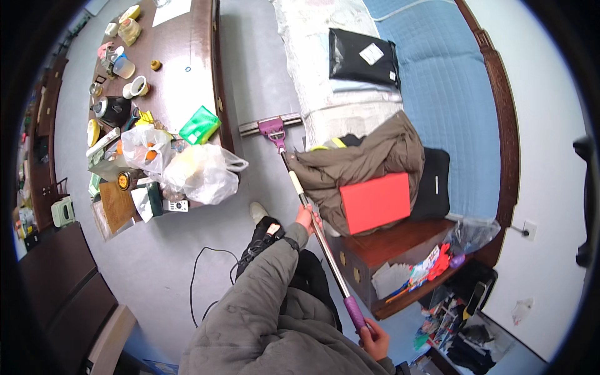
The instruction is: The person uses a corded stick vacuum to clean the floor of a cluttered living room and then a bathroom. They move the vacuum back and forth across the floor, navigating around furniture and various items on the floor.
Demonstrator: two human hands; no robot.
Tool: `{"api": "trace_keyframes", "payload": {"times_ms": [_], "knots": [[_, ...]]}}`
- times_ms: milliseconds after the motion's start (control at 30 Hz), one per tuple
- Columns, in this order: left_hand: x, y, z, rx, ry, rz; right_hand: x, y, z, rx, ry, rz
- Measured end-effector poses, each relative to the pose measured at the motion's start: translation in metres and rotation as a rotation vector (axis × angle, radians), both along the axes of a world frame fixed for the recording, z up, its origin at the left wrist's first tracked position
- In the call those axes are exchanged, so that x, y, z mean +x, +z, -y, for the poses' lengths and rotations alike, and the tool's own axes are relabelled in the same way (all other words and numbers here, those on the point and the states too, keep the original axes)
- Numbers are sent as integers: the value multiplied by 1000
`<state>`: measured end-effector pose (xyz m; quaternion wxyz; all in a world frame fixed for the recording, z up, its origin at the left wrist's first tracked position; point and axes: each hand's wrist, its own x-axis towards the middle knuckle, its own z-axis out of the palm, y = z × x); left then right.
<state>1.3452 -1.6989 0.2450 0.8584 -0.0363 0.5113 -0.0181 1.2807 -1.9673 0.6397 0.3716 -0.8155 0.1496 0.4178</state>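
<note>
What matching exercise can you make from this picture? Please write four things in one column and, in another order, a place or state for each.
Things:
1. left hand
2. right hand
3. mop head
4. red rectangular item

Places or states:
A. at the purple grip
B. lying on the brown jacket
C. around the pole, partway along it
D. on the grey floor

Pairs: 1-C, 2-A, 3-D, 4-B.

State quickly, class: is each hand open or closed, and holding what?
Left hand: closed, holding the mop pole.
Right hand: closed, holding the purple grip at the pole's near end.
</note>
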Motion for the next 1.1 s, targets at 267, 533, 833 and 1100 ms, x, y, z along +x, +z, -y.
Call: {"api": "trace_keyframes", "payload": {"times_ms": [267,533,833,1100], "knots": [[104,39,-149,66,13,-35,119,17,-158,98,65,26],[170,81,-247,237,24,-40,223,31,-307,159,353,184],[266,74,-391,381,-29,-151,321,9,-415,273,215,57],[312,63,-543,374,-163,-100,374,-11,-550,330,236,-146]]}}
